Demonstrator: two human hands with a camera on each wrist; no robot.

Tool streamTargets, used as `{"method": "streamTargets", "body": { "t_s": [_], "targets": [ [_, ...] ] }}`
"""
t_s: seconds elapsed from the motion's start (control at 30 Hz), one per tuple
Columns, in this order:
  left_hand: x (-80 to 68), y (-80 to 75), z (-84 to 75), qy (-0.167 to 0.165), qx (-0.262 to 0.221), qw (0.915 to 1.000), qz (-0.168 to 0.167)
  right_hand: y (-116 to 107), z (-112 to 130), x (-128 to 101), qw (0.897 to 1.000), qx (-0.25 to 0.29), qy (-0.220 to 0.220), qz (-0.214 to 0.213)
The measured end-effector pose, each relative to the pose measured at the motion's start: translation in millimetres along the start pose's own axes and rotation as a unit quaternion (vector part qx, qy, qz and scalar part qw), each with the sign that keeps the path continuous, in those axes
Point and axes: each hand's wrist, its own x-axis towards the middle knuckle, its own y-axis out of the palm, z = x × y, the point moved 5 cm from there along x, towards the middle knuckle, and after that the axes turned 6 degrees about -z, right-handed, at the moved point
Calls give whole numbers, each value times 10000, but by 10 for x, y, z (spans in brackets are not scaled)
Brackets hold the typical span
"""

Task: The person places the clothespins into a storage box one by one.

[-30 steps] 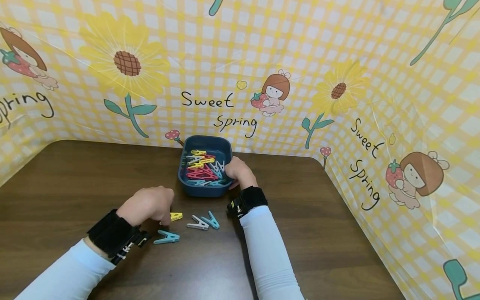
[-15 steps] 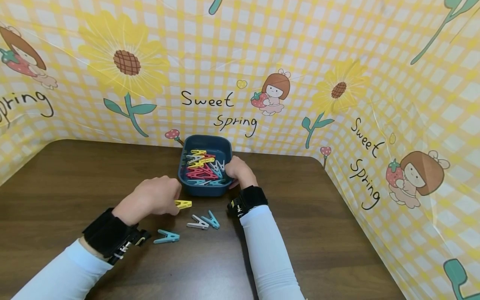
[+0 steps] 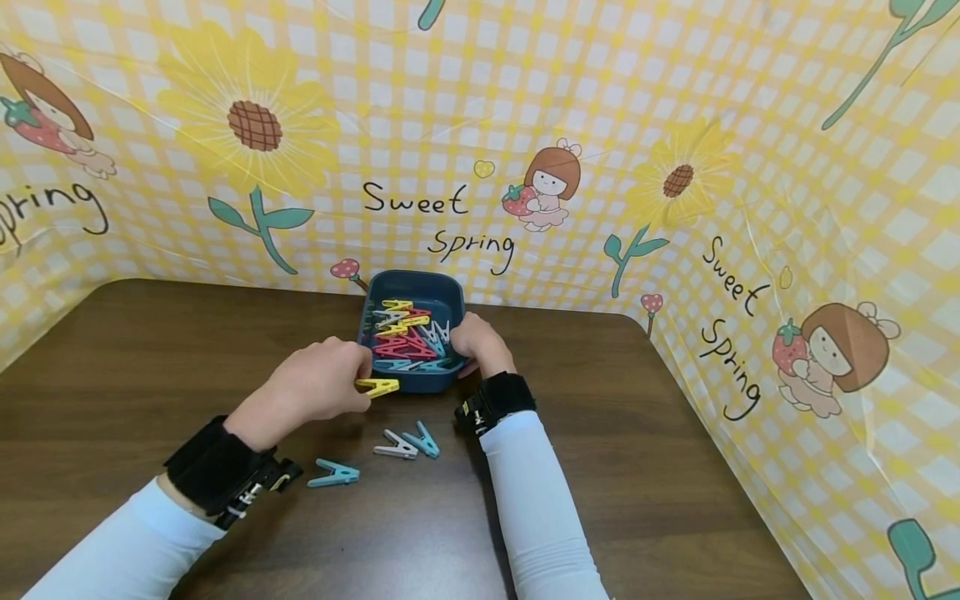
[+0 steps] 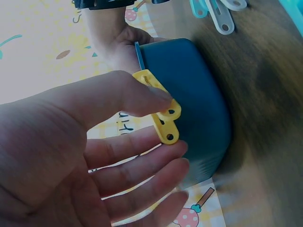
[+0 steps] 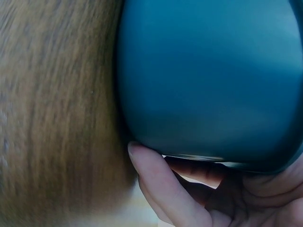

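My left hand (image 3: 318, 379) pinches a yellow clothespin (image 3: 378, 387) between thumb and fingers, at the near left corner of a dark blue plastic box (image 3: 416, 382). In the left wrist view the thumb presses on the yellow clothespin (image 4: 165, 124), with the box wall (image 4: 189, 85) just behind it. Inside the box lie red, yellow, white and blue clothespins (image 3: 405, 342). Gripping the box's right side is my right hand (image 3: 482, 343); in the right wrist view a finger (image 5: 165, 184) runs along the box's lower edge.
On the brown table (image 3: 637, 467), in front of the box, lie a white clothespin (image 3: 396, 446), a light blue clothespin (image 3: 423, 440) beside it, and another light blue clothespin (image 3: 334, 473) farther left. A yellow checked cloth (image 3: 420, 125) rises behind the table and along its sides.
My left hand has lifted the yellow clothespin from the table and carried it up and right to the box's near wall. The right hand and the box have stayed in place.
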Motion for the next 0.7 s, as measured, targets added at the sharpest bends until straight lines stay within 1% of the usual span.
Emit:
{"method": "streamTargets", "body": {
  "t_s": [0.2, 0.37, 0.47, 0.53, 0.7],
  "targets": [
    [57, -43, 20, 149, -313, 9993, -133, 1, 24, -30, 10000, -63, 20, -7],
    [171, -122, -17, 214, -421, 9984, -321, -4, 25, -1, 10000, -66, 37, 53],
    [287, -183, -25, 114, -418, 9980, -466, -1, 38, -9, 9999, -65, 41, 85],
    [397, -218, -7, 58, -358, 9977, -581, -2, 38, -7, 9999, -48, 73, 93],
    [699, -204, 110, -16, -149, 9965, -825, -1, 3, 2, 9999, -41, 97, 61]
  ]
}}
